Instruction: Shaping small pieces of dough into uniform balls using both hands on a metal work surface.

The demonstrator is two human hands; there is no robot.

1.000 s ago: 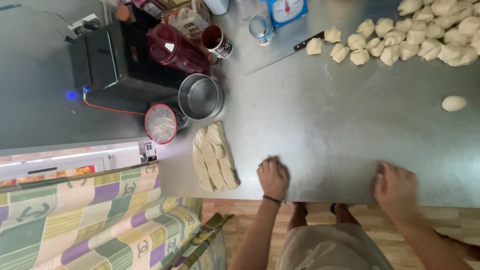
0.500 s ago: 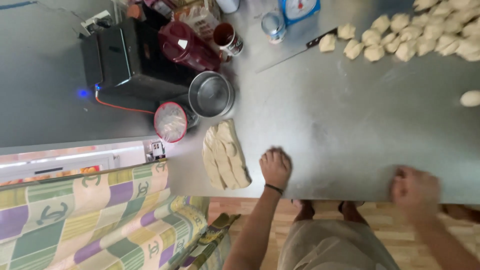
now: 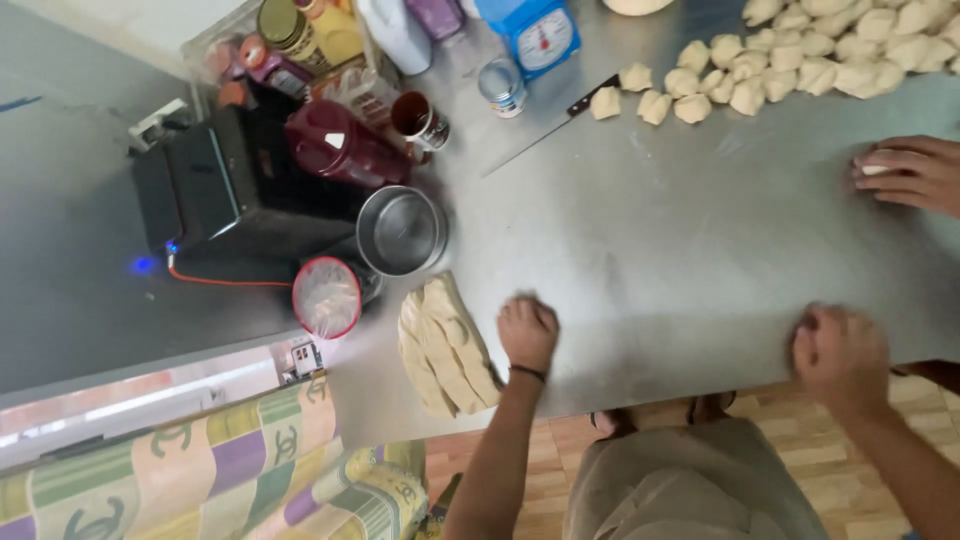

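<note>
My left hand (image 3: 527,330) rests on the steel table (image 3: 650,250) near its front edge, fingers curled into a fist, just right of a stack of flattened dough pieces (image 3: 445,345). My right hand (image 3: 840,350), blurred, is also curled on the table edge further right. Whether anything lies under either palm is hidden. Another person's hand (image 3: 910,172) covers a single dough piece at the right edge. Several dough lumps (image 3: 760,70) lie at the back right.
A metal bowl (image 3: 400,230) and a red-rimmed round lid (image 3: 327,297) sit left of the stack. A knife (image 3: 545,125), a blue scale (image 3: 535,35), jars and a black appliance (image 3: 215,195) crowd the back left. A patterned cloth (image 3: 200,470) hangs below the table's left end.
Another person's hand has come in from the right onto the lone dough piece. My right hand has shifted slightly right and is blurred; my left hand stays beside the stack.
</note>
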